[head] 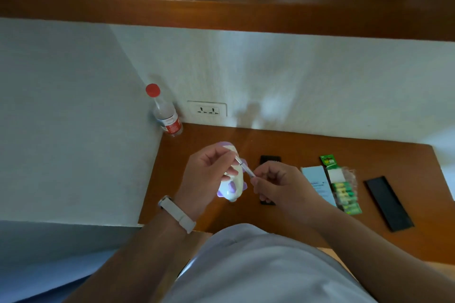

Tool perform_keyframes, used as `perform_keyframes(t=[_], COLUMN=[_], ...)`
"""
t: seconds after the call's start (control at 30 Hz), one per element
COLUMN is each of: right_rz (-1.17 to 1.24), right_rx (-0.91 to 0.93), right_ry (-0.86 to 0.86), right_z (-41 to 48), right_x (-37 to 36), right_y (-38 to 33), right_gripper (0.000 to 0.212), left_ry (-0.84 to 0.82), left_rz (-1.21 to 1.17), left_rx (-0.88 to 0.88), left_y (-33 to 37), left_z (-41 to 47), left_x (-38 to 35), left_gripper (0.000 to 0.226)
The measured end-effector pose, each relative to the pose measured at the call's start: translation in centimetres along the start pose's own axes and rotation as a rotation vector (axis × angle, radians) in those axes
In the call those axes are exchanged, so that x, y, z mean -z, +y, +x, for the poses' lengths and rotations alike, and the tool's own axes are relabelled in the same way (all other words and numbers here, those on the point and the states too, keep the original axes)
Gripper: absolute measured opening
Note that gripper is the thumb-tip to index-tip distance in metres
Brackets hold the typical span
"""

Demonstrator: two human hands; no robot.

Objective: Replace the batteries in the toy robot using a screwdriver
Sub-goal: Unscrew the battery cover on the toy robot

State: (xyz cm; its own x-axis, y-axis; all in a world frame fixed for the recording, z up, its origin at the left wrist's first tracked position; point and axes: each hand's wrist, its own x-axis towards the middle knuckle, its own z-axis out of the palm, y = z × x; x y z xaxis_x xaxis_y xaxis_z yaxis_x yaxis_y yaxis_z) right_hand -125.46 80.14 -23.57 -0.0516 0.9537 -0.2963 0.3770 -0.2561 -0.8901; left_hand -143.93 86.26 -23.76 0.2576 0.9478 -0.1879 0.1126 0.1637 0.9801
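Observation:
My left hand (209,170) grips a white and purple toy robot (232,186) above the wooden desk (295,145), fingers curled round its upper body. My right hand (275,182) pinches a small screwdriver (246,170) by its handle. The tool's tip points up and left and meets the toy near my left fingertips. A green pack of batteries (343,189) lies flat on the desk to the right of my right hand.
A water bottle with a red cap (165,112) stands in the back left corner beside a wall socket (206,109). A pale blue card (317,181) lies next to the batteries. A black strip (389,203) lies far right; another black object (270,158) shows behind my right hand.

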Motion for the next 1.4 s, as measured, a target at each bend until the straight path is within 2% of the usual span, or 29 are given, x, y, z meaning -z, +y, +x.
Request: perform_keyframes(t=[0.13,0.4,0.6,0.67,0.77,0.93,1.2,1.4], right_rz=[0.041,0.205,0.355,0.414,0.486,0.506,0.516,0.388], right_rx=[-0.084,-0.197,-0.256,-0.276,-0.311,-0.332,-0.330,-0.252], right_ry=[0.022,0.142,0.265,0.295,0.314,0.306,0.305,0.277], right_z=[1.0,2.0,2.4,2.7,3.2,3.4,2.8,1.2], right_x=[-2.2,-5.4,-6.1,-6.2,-6.3,-6.7,-6.5,-4.9], right_y=[0.6,2.3,3.1,3.3,3.5,4.1,3.5,2.3], right_gripper=[0.009,0.009,0.011,0.013,0.014,0.009,0.011,0.012], left_ry=[0.001,0.064,-0.075,-0.074,-0.100,-0.157,-0.098,-0.056], left_rz=[0.064,0.235,0.054,-0.064,-0.213,-0.324,-0.417,-0.439], left_rx=[0.079,0.283,0.481,0.513,0.525,0.525,0.520,0.459], left_y=[-2.5,-8.6,-11.8,-12.5,-13.0,-13.1,-13.1,-11.4], left_z=[0.9,2.7,3.6,3.7,4.0,4.3,4.2,3.6], left_x=[2.1,5.8,5.0,4.3,3.5,2.8,1.6,1.9], left_gripper=[0.008,0.010,0.070,0.068,0.050,0.059,0.054,0.081])
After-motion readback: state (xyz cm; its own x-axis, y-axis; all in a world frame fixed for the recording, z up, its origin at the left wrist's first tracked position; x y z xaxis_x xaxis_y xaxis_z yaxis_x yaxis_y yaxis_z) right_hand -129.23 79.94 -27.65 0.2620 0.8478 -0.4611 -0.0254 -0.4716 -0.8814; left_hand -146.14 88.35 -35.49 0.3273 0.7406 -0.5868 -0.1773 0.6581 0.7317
